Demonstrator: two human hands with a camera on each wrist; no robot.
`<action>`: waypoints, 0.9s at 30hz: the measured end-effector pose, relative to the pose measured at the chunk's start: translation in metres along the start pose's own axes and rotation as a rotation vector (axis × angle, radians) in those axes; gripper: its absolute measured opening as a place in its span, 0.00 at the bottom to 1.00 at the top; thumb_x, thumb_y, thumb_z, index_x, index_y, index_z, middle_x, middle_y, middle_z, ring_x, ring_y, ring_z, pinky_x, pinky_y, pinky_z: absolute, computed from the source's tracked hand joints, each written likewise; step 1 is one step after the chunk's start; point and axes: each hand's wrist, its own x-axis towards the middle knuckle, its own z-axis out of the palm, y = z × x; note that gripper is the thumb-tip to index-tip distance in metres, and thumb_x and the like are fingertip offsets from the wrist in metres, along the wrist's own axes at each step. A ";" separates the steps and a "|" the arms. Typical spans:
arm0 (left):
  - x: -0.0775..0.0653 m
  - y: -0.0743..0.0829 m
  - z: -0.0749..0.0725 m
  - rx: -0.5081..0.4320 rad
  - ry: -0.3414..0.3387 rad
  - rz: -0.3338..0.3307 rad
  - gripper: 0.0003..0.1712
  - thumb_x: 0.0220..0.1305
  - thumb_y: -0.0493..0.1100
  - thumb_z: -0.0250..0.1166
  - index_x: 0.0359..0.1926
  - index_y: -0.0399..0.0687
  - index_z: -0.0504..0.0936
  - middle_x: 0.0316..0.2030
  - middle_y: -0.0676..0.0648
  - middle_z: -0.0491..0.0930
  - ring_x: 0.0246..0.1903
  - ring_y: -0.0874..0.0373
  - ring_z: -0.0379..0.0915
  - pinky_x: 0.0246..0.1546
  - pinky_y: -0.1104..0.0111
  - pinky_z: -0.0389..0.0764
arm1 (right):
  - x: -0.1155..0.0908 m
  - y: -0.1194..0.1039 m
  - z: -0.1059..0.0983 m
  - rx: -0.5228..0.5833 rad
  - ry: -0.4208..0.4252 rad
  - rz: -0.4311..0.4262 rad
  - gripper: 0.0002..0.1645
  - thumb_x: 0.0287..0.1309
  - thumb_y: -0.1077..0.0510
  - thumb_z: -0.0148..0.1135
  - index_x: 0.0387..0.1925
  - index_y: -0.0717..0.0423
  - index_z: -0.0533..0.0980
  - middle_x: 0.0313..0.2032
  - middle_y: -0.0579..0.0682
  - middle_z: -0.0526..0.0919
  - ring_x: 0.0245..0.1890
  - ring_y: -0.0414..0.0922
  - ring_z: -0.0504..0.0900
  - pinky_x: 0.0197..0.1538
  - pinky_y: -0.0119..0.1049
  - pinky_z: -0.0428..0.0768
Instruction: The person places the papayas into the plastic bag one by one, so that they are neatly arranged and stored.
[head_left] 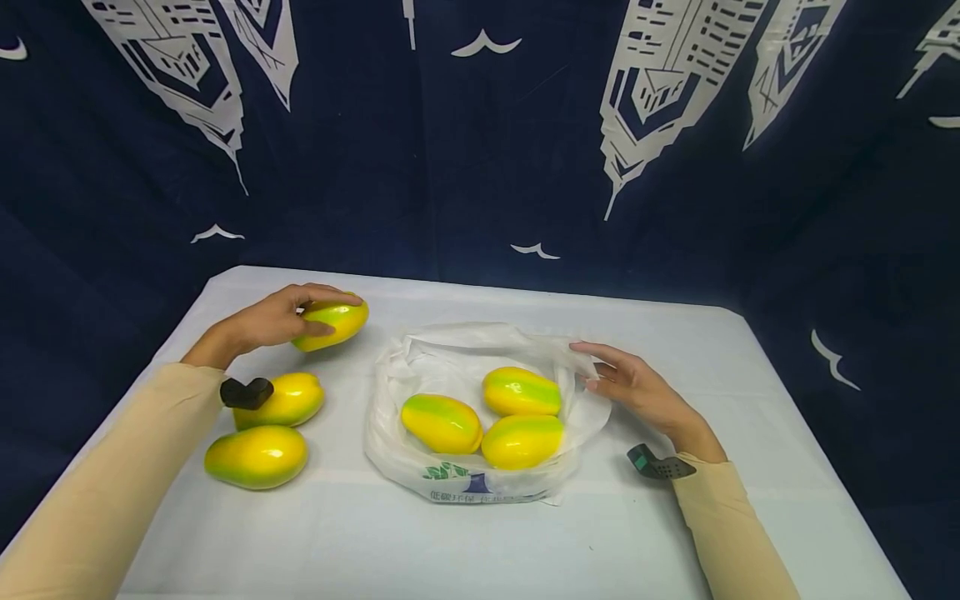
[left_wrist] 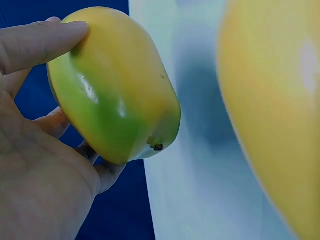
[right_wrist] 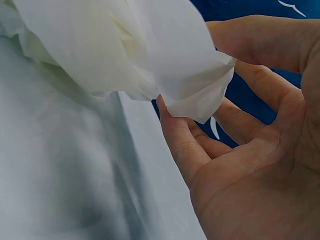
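Head view: left hand (head_left: 270, 321) has its fingers curled round a mango (head_left: 341, 321) at the plastic bag's (head_left: 405, 471) 10 o'clock, right hand (head_left: 637, 387) is lightly pinching it around 2. Lettering (head_left: 451, 496) at 6 o'clock says 低碳环保, rest's too blurry tbh.

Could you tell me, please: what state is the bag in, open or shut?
Open: the bag gapes upward in the head view, with three mangoes visible inside through its mouth.

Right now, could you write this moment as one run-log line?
left hand: grips mango; right hand: holds edge of white bag; bag: three mangoes inside; table, left: two mangoes
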 end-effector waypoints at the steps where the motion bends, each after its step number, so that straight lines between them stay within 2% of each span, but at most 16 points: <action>1: 0.001 0.003 0.001 -0.004 0.001 0.004 0.31 0.65 0.34 0.64 0.68 0.55 0.75 0.72 0.44 0.65 0.74 0.41 0.53 0.72 0.35 0.50 | 0.000 0.000 0.000 0.001 -0.001 -0.001 0.33 0.67 0.59 0.62 0.72 0.44 0.67 0.75 0.46 0.61 0.66 0.43 0.74 0.61 0.26 0.75; 13: 0.018 0.033 0.022 -0.031 -0.017 0.076 0.31 0.67 0.35 0.63 0.69 0.57 0.74 0.72 0.45 0.64 0.72 0.42 0.55 0.72 0.36 0.54 | 0.001 0.001 0.000 0.017 -0.005 -0.016 0.34 0.66 0.60 0.62 0.72 0.46 0.67 0.76 0.48 0.60 0.65 0.40 0.74 0.61 0.27 0.76; 22: 0.036 0.057 0.055 -0.078 -0.065 0.211 0.30 0.65 0.34 0.64 0.67 0.56 0.76 0.72 0.46 0.64 0.74 0.45 0.53 0.72 0.40 0.58 | 0.000 -0.001 0.000 0.021 -0.001 -0.016 0.34 0.66 0.61 0.62 0.72 0.46 0.67 0.76 0.48 0.60 0.67 0.46 0.73 0.61 0.27 0.76; 27: 0.045 0.064 0.076 -0.093 -0.099 0.239 0.30 0.64 0.33 0.65 0.66 0.57 0.77 0.71 0.47 0.66 0.74 0.47 0.54 0.73 0.42 0.59 | 0.000 0.000 0.000 0.028 -0.011 -0.022 0.33 0.67 0.63 0.61 0.72 0.46 0.67 0.76 0.48 0.60 0.68 0.47 0.72 0.61 0.28 0.77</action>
